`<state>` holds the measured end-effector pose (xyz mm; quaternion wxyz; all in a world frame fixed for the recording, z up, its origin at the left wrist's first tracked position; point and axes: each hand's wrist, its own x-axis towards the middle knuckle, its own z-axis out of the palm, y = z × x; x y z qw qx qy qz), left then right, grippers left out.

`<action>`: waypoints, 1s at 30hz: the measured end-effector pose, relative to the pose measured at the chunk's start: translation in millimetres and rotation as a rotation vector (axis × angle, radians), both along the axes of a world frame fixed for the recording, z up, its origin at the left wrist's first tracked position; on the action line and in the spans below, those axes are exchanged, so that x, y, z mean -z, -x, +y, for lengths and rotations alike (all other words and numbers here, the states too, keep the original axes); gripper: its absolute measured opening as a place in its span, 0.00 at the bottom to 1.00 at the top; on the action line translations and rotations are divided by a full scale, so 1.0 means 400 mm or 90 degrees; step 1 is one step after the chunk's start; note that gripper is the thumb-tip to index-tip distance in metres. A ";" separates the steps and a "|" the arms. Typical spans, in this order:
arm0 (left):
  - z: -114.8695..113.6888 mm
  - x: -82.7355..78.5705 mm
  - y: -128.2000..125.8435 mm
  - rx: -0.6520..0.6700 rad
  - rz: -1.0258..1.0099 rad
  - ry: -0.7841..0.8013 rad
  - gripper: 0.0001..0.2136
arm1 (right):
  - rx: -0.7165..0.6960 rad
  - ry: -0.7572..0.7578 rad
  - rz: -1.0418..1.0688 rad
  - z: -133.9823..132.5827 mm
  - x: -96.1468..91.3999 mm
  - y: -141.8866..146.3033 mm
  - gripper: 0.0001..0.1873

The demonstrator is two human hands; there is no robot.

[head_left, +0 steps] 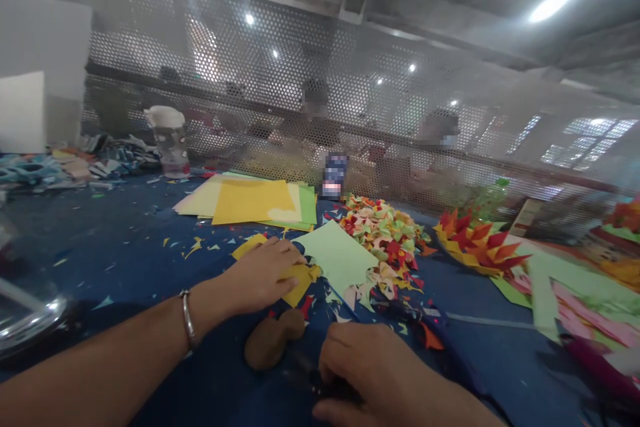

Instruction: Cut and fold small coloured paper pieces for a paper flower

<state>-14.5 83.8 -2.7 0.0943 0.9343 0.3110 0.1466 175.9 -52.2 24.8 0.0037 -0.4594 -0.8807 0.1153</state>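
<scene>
My left hand (265, 277), with a silver bangle at the wrist, lies palm down on yellow paper pieces (300, 283), its fingers stretched over them. Nearer to me, my right hand (370, 367) is closed around the dark handles of scissors (313, 380), whose blades are blurred and point left. A brown, rounded two-lobed piece (273, 340) lies on the blue table between the hands. Just beyond them is a pale green square sheet (337, 253), beside a heap of small folded paper pieces (387, 233) in red, orange, green and cream.
Stacked yellow and green sheets (255, 200) lie farther back. A phone (334, 177) stands against the perforated screen (280, 80). To the left are a lidded cup (170, 143) and a shiny metal base (35, 320). An orange-red folded-paper piece (477, 243) sits right.
</scene>
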 end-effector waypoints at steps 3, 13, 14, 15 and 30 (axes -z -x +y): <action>0.037 -0.013 -0.029 -0.049 -0.011 -0.004 0.16 | -0.012 -0.001 0.015 0.005 0.009 -0.006 0.13; 0.212 -0.035 -0.148 -0.102 -0.054 0.157 0.32 | -0.071 -0.033 0.022 0.032 0.051 -0.024 0.16; 0.216 -0.028 -0.152 -0.098 -0.066 0.172 0.32 | -0.070 -0.033 0.024 0.033 0.051 -0.023 0.15; 0.219 -0.021 -0.155 -0.094 -0.079 0.187 0.30 | -0.067 -0.033 0.028 0.033 0.050 -0.022 0.15; 0.185 -0.083 -0.133 -0.020 -0.486 0.195 0.08 | -0.049 -0.017 0.037 0.025 0.038 -0.021 0.14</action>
